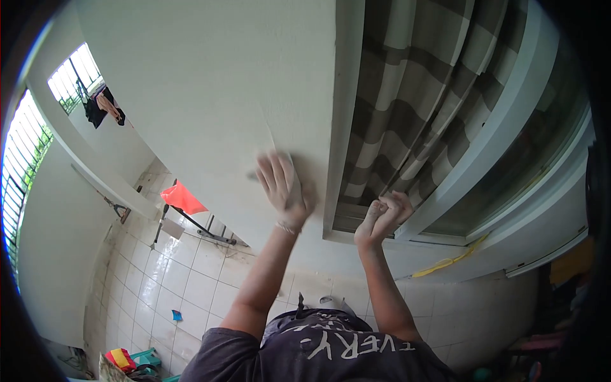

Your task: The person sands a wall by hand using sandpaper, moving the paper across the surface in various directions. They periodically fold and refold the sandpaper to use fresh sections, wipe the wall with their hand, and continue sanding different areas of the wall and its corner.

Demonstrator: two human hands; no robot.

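Observation:
My left hand (280, 184) lies flat against the white wall (210, 83), fingers stretched upward and slightly smeared by motion. Between its index finger and thumb shows the edge of a thin greyish sheet (295, 191), pressed to the wall under the palm; its material is unclear. A light bracelet circles that wrist. My right hand (385, 215) is curled closed in front of the window's lower corner, overlapping the checked curtain (407, 95). Nothing shows in its fingers. Both hands look dusty.
A sliding window frame (474, 172) runs along the right. Below it lies a yellow strip (449, 261). At the left, an orange-red cloth (184, 197) hangs near a dark metal frame (216, 237) above the tiled floor (191, 254). Clothes (105, 107) hang by a barred opening.

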